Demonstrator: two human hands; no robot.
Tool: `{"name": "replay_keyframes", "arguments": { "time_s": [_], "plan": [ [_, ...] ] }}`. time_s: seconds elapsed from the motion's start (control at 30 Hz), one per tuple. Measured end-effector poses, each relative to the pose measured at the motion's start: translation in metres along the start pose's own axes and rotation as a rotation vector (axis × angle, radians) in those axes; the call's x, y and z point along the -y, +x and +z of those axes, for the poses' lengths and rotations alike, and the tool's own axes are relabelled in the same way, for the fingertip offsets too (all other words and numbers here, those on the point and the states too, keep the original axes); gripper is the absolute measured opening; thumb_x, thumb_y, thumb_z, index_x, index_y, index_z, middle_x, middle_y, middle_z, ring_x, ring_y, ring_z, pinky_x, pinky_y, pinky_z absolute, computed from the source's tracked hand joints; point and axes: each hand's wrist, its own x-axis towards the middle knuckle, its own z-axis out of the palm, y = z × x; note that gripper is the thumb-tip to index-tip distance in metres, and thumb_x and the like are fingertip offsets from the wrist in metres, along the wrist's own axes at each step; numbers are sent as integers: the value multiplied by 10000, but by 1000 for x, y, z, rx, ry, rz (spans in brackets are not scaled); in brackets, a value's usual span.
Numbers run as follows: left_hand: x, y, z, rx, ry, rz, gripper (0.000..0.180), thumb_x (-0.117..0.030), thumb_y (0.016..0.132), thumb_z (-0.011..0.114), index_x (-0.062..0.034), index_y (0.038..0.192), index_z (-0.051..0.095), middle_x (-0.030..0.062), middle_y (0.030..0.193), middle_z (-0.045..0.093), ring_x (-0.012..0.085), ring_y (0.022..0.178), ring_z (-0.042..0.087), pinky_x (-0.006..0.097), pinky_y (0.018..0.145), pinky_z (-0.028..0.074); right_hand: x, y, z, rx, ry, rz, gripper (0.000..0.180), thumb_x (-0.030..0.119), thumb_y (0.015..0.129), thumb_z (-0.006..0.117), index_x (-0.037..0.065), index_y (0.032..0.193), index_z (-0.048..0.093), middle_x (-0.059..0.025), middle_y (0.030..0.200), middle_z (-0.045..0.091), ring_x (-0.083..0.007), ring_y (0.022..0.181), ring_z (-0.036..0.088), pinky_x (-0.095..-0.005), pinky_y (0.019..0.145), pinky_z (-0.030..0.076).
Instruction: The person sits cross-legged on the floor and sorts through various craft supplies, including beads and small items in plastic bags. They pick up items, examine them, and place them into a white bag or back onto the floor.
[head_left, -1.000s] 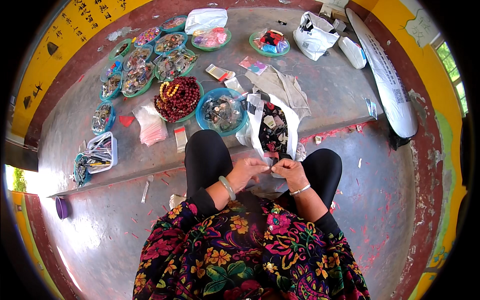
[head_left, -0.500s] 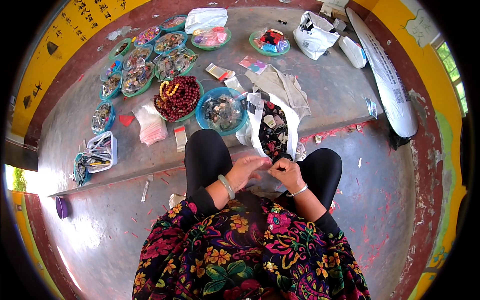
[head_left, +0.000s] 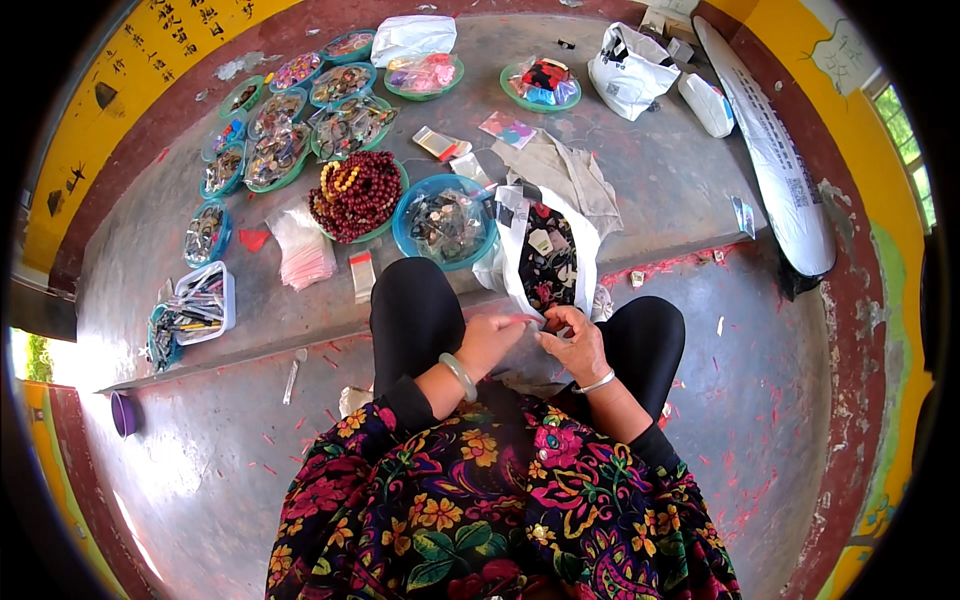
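Both my hands meet above my lap, in front of the open white bag (head_left: pixel 592 228). My left hand (head_left: pixel 488 342) is closed in a pinch, and a thin red strip (head_left: pixel 524 318) shows at its fingertips. Close beside it, my right hand (head_left: pixel 578 350) has its fingers curled with the thumb toward the left fingertips. Whatever lies between its fingers is too small to make out. Dark floral cloth or lining and small tagged pieces (head_left: pixel 541 242) fill the bag. Left of the bag, a blue basket (head_left: pixel 402 240) holds small clear packets.
Dark red beads (head_left: pixel 350 215) fill a green basket, with clear bags (head_left: pixel 303 255) beside it. Several baskets of packets (head_left: pixel 275 155) stand farther left. A white tray (head_left: pixel 228 290) holds pens or similar sticks. A long white package (head_left: pixel 765 150) lies at right. The raised platform's edge (head_left: pixel 270 352) runs before my knees.
My left fingers have closed and turned inward, and the red strip now shows at their tips. My right hand has opened a little and tilted upward.
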Motion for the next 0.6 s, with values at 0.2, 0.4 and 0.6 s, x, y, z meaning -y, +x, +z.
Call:
{"name": "replay_keyframes", "arguments": {
  "time_s": [0.2,0.4,0.6],
  "plan": [
    [6,-3,12,-130,488,475,181,-151,767,584,-15,865,652,137,839,634,285,753,602,341,675,477,1,2,6,-112,-304,-271,174,75,660,670,62,801,569,-102,747,571,-294,698,562,-380,600,451],
    [3,-4,13,-136,530,527,181,-161,773,538,-34,845,645,146,839,614,325,791,585,383,708,467,-4,-3,6,-50,-305,-254,46,86,706,612,74,714,569,-91,664,566,-304,675,557,-404,577,415],
    [9,2,14,-135,568,470,182,-153,780,534,-28,850,646,152,807,623,319,759,599,372,686,472,6,-3,2,2,-483,-377,49,88,715,602,78,757,577,-79,733,570,-273,690,551,-384,610,402]
  ]
}}
